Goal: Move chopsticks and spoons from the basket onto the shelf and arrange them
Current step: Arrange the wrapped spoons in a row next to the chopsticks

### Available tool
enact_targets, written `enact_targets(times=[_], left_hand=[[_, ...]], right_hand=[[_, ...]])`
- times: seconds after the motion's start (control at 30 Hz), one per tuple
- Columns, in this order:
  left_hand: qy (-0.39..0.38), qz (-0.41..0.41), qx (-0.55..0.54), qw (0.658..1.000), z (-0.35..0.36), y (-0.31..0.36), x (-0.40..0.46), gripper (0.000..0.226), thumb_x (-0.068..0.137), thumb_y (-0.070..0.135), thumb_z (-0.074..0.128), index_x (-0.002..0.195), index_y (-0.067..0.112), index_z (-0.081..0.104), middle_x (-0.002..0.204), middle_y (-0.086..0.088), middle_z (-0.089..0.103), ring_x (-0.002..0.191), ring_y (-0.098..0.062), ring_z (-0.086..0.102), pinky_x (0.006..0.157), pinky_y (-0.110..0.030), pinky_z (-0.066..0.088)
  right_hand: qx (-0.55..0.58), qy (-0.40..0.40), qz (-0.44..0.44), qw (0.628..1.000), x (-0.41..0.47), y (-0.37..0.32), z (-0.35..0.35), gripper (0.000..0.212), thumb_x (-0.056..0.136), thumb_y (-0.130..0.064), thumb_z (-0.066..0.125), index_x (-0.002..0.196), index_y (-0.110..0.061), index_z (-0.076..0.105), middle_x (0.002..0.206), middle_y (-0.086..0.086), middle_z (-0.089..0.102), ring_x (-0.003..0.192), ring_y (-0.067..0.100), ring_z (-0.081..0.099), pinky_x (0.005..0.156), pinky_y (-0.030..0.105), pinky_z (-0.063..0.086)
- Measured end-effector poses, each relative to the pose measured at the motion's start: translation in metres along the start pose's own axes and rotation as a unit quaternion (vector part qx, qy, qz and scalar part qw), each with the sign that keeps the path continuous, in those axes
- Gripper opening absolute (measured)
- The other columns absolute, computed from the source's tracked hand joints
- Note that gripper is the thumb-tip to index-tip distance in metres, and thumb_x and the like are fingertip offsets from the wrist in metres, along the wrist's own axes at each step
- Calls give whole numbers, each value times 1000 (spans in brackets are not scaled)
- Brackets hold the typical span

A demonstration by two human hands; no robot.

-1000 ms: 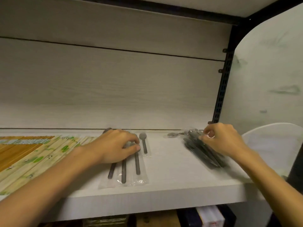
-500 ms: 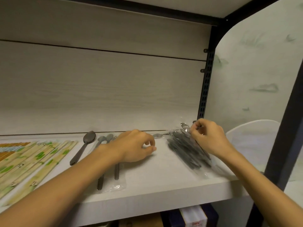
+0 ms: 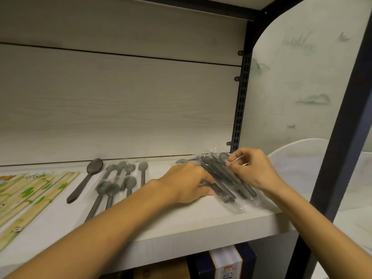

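Spoons [image 3: 225, 184], bowls toward back wall

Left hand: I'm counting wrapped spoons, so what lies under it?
The left hand rests on the near end of the wrapped spoon pile; handles run beneath its fingers, count hidden.

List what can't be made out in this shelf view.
- Basket: none recognizable in the head view.
- Pile of wrapped spoons: count unclear; overlapping wrappers and both hands cover it.
- Left hand: fingertips hidden behind its own knuckles, so grip unclear.
- Chopstick packets: cut off by the left edge.
- Box below the shelf: print too small, cut by the bottom edge.
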State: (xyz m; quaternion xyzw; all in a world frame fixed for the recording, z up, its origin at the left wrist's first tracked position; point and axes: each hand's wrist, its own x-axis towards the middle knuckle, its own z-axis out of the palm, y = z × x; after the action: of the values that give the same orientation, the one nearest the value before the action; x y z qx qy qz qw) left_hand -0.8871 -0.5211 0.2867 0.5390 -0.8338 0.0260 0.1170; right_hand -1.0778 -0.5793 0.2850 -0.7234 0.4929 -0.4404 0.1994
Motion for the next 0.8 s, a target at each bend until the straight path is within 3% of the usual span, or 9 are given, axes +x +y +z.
enact_targets(times=[0.23,0.33,0.47,0.63,0.8], left_hand=[[78,20,-63,995,-4,-12,-5,18,87,36,67,103,33,73,98,8,68,88,-12,54,76,-28,45],[90,14,-83,992,-11,-26,-18,17,86,34,67,99,27,76,98,4,70,88,-13,58,78,-31,48],[96,-47,-169,980,-23,-54,-44,19,83,47,68,90,33,77,85,8,74,78,-7,64,74,-26,52],[127,-120,-219,960,-29,-72,-60,11,79,28,77,84,18,79,67,9,71,56,0,56,61,-14,46],[163,-195,-269,929,-33,-92,-68,14,71,15,84,83,15,75,71,4,71,55,3,59,60,-9,45]], right_hand=[[31,6,11,999,0,-7,5,11,80,-16,75,72,-20,69,66,-1,66,60,12,57,68,29,48],[89,-11,36,995,-1,-18,8,9,83,-7,71,78,-14,69,63,2,63,54,12,55,62,27,48],[192,-52,71,978,-5,-43,20,7,88,7,61,90,2,65,63,11,54,37,7,44,40,18,40],[196,-70,60,976,0,-68,47,8,87,3,63,88,-4,68,65,7,60,43,9,50,42,18,45],[196,-97,53,974,6,-92,73,12,85,3,64,94,-5,67,73,9,64,53,16,57,48,23,48]])
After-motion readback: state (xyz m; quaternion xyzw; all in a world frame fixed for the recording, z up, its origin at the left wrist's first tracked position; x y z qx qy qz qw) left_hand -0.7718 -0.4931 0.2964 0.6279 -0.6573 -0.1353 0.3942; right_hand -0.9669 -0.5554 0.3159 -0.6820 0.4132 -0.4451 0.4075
